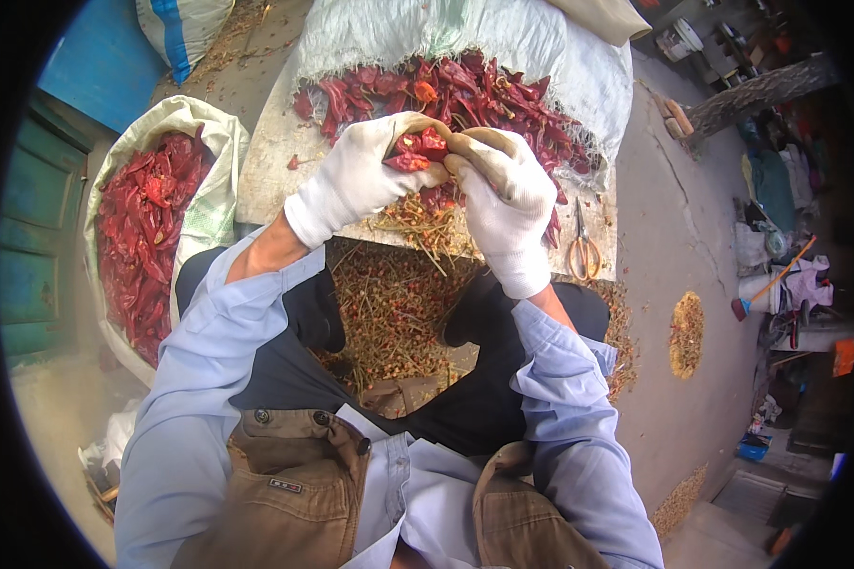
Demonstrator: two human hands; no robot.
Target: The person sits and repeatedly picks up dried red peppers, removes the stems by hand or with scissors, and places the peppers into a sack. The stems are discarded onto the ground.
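Both my hands wear white knit gloves with tan-coated fingers and meet over the near part of a pale board (274, 167). Several dried red chili peppers (418, 148) lie in the curled fingers of my left hand (359, 163). My right hand (509, 195) has its fingers bent in, its thumb and fingertips touching the left fingertips beside those peppers. Whether it pinches a stem is hidden. Behind the hands, a heap of dried red peppers (470, 85) spills from the mouth of a white woven sack (427, 28). Cut stems (423, 224) lie below my hands.
Scissors (582, 257) with orange-brown handles rest on the board's right side. An open woven sack (220, 142) full of red peppers stands at my left. Stems and scraps (391, 306) cover the ground between my feet. A wooden post (761, 89) leans at the upper right.
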